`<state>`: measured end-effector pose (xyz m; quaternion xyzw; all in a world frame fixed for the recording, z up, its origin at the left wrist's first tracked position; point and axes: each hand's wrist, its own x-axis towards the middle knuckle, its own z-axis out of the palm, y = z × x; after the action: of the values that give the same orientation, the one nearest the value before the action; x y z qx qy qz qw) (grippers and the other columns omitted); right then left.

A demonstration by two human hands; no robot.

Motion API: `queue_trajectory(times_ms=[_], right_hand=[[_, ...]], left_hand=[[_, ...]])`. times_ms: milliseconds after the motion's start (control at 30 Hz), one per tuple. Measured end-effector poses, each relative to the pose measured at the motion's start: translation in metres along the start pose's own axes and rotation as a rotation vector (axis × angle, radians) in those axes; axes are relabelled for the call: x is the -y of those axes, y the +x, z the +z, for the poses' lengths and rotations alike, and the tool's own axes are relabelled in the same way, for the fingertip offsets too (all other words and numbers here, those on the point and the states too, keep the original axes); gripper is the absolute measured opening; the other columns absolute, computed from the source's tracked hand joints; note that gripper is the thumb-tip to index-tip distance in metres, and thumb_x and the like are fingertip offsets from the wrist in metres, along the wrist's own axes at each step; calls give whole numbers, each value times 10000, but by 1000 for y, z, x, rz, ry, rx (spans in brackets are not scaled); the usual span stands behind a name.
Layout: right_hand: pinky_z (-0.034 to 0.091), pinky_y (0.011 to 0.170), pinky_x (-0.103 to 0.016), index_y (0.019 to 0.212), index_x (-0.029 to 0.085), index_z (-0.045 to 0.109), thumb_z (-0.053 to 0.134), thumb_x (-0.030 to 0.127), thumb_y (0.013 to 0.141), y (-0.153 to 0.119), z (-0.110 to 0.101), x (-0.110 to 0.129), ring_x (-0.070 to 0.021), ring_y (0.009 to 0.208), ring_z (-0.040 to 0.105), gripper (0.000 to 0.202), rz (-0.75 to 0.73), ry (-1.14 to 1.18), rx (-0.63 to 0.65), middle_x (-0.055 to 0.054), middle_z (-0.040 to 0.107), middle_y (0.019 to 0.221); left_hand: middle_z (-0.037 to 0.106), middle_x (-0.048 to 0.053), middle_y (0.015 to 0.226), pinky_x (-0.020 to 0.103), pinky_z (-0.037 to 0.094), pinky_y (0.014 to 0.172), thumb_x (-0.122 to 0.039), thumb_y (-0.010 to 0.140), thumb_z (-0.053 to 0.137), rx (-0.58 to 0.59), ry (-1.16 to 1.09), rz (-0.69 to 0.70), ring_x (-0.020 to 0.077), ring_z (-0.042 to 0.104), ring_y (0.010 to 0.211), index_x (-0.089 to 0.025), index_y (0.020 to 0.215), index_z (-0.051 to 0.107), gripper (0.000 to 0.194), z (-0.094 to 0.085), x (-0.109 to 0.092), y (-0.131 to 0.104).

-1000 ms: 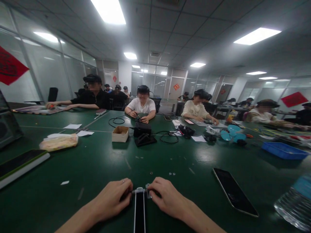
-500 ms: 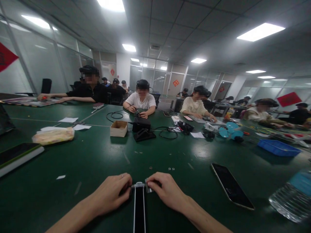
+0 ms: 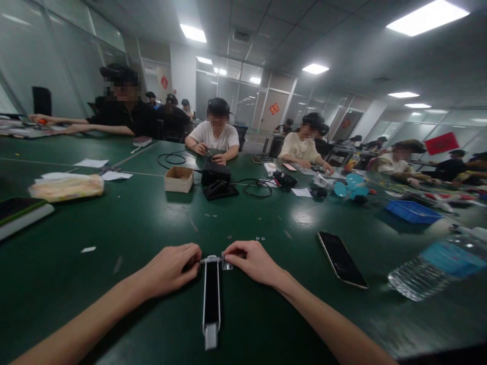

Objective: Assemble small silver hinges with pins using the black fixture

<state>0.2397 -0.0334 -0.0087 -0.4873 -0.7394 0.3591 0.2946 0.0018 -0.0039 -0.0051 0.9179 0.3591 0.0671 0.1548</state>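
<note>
A narrow silver frame with a black strip along its middle (image 3: pixel 212 296) lies on the green table, its long side pointing toward me. A thin rod (image 3: pixel 210 260) crosses its far end. My left hand (image 3: pixel 175 268) is closed in a pinch at the rod's left end, with the fingertips partly hiding what they hold. At the right end, my right hand (image 3: pixel 249 261) pinches a small shiny metal bracket (image 3: pixel 227 264) beside the frame. Three small nut-like rings (image 3: pixel 260 238) rest on the table just beyond my hands.
To the right lie a smartphone (image 3: pixel 342 259) and a water bottle (image 3: pixel 429 266) on its side. Farther off are a blue tray (image 3: pixel 413 211), a small wooden box (image 3: pixel 178 180), a black device (image 3: pixel 216 175) with cables, and a plastic-wrapped packet (image 3: pixel 66 188). Several people sit around the table.
My view has tilted down, so the table things sit higher in the picture and the frame's near end now shows. Both hands keep their pinch at the rod's ends.
</note>
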Motion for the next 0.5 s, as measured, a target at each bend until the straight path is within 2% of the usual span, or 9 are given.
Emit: queue_trajectory(times_ms=[200,333,400,500], right_hand=[[491,719,-236,925,162,714,597,217,872,2,2,-3,-124,775,647,139,-19,-38,-13,-20,713,864],[493,709,-236,962,158,703,589,206,879,0,-2,-1,-122,785,643,149,-31,-51,41,-21,706,891],[490,705,-234,977,166,698,588,180,875,0,-4,-1,-121,796,636,150,-59,-90,62,-19,701,911],[479,704,-230,971,168,691,589,143,865,0,-3,-2,-118,802,620,149,-132,-178,27,-17,690,920]], left_hand=[[612,36,812,263,401,596,-319,879,367,-14,8,3,178,580,690,-182,908,541,224,0,1,0],[612,35,801,265,403,595,-314,876,364,-9,15,1,177,579,683,-181,901,539,222,-1,-1,1],[612,34,804,264,404,597,-312,874,368,-9,16,-2,178,581,688,-184,895,536,212,-1,-1,1],[610,32,801,263,401,598,-300,869,376,-9,19,-3,175,583,685,-186,885,529,192,-1,-1,0]])
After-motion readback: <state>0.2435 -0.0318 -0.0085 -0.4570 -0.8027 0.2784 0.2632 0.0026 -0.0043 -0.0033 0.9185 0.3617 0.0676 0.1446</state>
